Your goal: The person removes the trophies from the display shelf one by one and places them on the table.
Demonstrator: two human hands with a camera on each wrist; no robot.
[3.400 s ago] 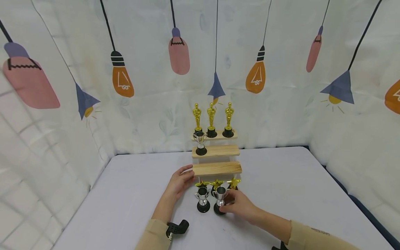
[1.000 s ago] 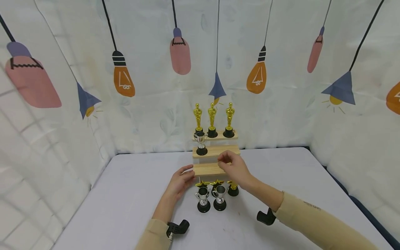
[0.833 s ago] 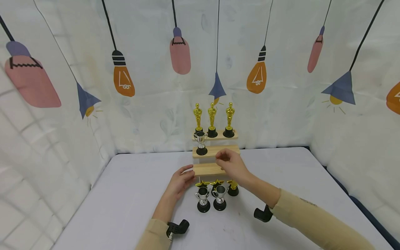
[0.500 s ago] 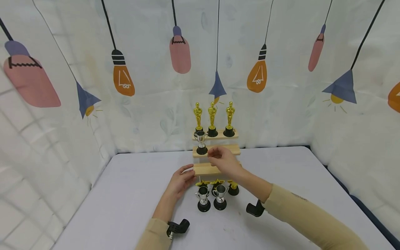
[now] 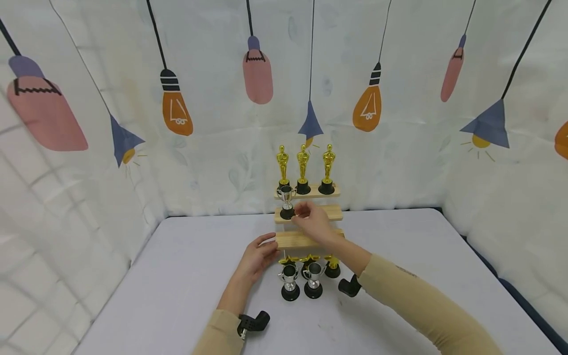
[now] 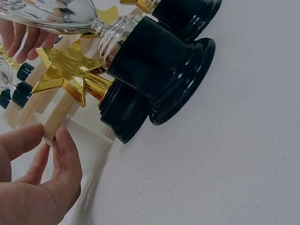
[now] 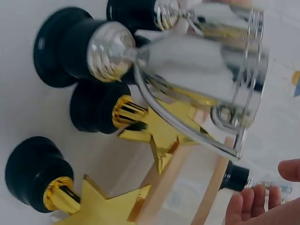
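My left hand (image 5: 257, 259) pinches the left end of the lowest board (image 5: 290, 240) of a stepped wooden shelf; thumb and fingertips meet on that board end (image 6: 57, 117) in the left wrist view. On the middle board (image 5: 334, 212) a silver trophy cup (image 5: 287, 194) with a black base stands upright at the left. My right hand (image 5: 316, 224) reaches over the shelf, its fingertips right beside that cup's base. The right wrist view shows the right thumb and fingers (image 7: 248, 204) spread apart, overlapping the small cup.
Three gold figure trophies (image 5: 303, 165) stand on the top board. In front of the shelf, two silver cups (image 5: 290, 282) stand on the white table (image 5: 199, 276), with gold star trophies (image 5: 333, 267) just behind them. A printed cloth wall (image 5: 213, 162) closes off the back.
My right hand has let go of the front right silver cup, risen to the shelf and moved left toward the cup on the middle board. My left hand stays on the lowest board.
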